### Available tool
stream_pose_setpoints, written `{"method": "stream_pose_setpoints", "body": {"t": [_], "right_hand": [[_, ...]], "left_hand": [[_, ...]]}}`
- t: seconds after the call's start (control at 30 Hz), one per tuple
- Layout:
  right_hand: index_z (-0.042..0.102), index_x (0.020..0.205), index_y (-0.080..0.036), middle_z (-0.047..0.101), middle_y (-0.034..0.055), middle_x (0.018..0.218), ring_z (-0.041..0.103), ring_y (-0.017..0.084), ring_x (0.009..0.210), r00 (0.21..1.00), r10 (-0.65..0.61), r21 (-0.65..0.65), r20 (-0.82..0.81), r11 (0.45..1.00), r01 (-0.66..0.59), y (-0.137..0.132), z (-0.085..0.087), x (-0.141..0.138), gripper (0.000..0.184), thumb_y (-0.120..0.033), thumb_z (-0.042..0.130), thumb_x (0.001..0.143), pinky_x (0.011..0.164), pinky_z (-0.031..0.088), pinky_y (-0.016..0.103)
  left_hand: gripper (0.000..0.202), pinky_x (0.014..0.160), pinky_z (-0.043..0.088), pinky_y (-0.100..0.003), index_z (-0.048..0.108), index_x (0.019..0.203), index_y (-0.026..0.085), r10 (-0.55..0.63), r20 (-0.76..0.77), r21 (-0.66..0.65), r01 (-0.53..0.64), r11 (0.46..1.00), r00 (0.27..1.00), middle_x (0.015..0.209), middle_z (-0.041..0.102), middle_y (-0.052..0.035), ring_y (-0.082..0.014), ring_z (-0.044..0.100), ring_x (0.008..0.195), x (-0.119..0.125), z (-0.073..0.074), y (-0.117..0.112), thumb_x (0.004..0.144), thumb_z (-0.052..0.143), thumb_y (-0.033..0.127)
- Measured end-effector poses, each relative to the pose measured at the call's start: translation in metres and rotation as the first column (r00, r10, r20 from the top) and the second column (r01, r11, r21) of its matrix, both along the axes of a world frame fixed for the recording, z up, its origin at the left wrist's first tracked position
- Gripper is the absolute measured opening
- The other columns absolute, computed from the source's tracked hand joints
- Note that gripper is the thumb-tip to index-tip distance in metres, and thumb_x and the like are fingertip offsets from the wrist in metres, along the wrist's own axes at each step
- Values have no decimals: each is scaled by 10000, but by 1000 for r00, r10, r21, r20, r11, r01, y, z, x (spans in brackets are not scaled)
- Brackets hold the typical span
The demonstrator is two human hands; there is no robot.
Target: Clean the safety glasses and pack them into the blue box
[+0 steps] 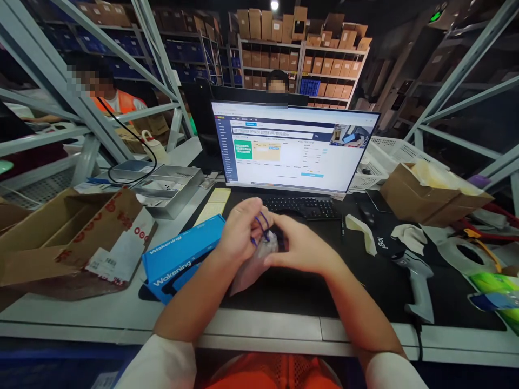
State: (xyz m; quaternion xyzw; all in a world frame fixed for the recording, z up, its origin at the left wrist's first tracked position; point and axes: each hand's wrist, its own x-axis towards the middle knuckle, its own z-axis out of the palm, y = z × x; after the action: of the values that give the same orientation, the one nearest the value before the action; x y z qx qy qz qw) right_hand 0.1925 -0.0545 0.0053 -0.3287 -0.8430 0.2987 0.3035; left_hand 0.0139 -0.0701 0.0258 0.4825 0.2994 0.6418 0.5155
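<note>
Both my hands meet over the black desk mat (308, 292), in front of the keyboard (302, 206). My left hand (239, 229) and my right hand (298, 246) are closed on a small clear plastic bag (253, 265) that hangs down between them. A blue band or cord (261, 229) loops around the fingers at the bag's top. A blue box marked "Wakening" (182, 259) lies just left of my left forearm. The monitor (292, 146) stands behind the keyboard with a form on screen.
An open cardboard box (68, 237) sits at the left, a metal tray (174, 186) behind it. A barcode scanner (413, 270), mouse (367, 213) and another carton (430, 194) lie right. Two other people sit behind the racks.
</note>
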Motion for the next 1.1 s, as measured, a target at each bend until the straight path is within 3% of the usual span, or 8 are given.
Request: {"method": "stream_pose_setpoints", "body": {"t": [0.13, 0.3, 0.43, 0.53, 0.73, 0.83, 0.93, 1.1], "right_hand": [[748, 1027, -200, 757, 44, 943, 661, 198, 801, 998, -7, -31, 59, 999, 9, -5, -4, -16, 312, -457, 840, 876, 703, 461, 287], [750, 867, -192, 701, 7, 767, 598, 154, 698, 971, -225, -24, -77, 974, 224, 20, 5, 22, 200, -391, 752, 878, 659, 441, 272], [777, 986, -191, 693, 38, 798, 590, 164, 654, 716, -553, -64, -426, 808, 585, 48, 16, 91, 294, -448, 757, 843, 571, 459, 283], [720, 991, -206, 626, 11, 750, 510, 132, 537, 485, -585, -233, -649, 761, 606, 66, 16, 131, 394, -547, 792, 808, 442, 406, 261], [603, 960, -218, 616, -14, 802, 609, 127, 615, 464, -508, -370, -726, 857, 359, 71, -1, 131, 537, -608, 904, 749, 463, 524, 229], [610, 956, -209, 628, -12, 833, 624, 133, 646, 505, -531, -450, -681, 847, 284, 48, -23, 118, 560, -604, 937, 732, 477, 561, 240], [650, 1002, -209, 643, -1, 869, 627, 143, 667, 514, -562, -499, -647, 823, 272, 18, -52, 114, 521, -585, 924, 768, 492, 587, 263], [675, 1058, -220, 671, 29, 953, 650, 168, 714, 454, -624, -504, -636, 781, 369, -15, -86, 121, 471, -569, 885, 821, 530, 603, 296]], "left_hand": [[696, 504, 315, -272, 414, 619, 195, -2, -172, 80, 16, 997, 985, 552, 419, 5, -112, 399, 516, 4, -16, -3, 916, 726, 742], [629, 756, 503, -332, 559, 729, 198, 194, -250, 298, -116, 948, 949, 788, 586, -59, -187, 581, 759, -7, -31, 38, 1052, 429, 722], [338, 1081, 486, -446, 698, 816, 169, 335, -765, 282, -180, 942, 551, 1129, 688, -151, -290, 635, 1132, -2, -67, 82, 1009, 509, 373], [289, 1169, 442, -524, 750, 869, 148, 257, -920, 199, -212, 957, 297, 1392, 646, -193, -380, 561, 1351, 5, -94, 97, 1004, 535, 288], [294, 1003, 534, -490, 805, 963, 159, 213, -922, 167, -164, 972, 323, 874, 707, -119, -331, 647, 1025, 0, -118, 85, 1041, 574, 324], [216, 1106, 513, -511, 818, 1093, 187, 374, -847, 322, -193, 927, 378, 1134, 707, -129, -324, 607, 1200, -8, -137, 71, 922, 687, 193], [139, 1260, 402, -590, 793, 832, 194, 504, -722, 462, -211, 861, 474, 1453, 594, -131, -354, 474, 1463, -14, -162, 61, 847, 676, 121], [376, 1366, 224, -619, 842, 888, 218, 303, -777, 363, -1, 932, 552, 1702, 402, -58, -338, 251, 1651, -22, -183, 55, 871, 507, 47]]}}
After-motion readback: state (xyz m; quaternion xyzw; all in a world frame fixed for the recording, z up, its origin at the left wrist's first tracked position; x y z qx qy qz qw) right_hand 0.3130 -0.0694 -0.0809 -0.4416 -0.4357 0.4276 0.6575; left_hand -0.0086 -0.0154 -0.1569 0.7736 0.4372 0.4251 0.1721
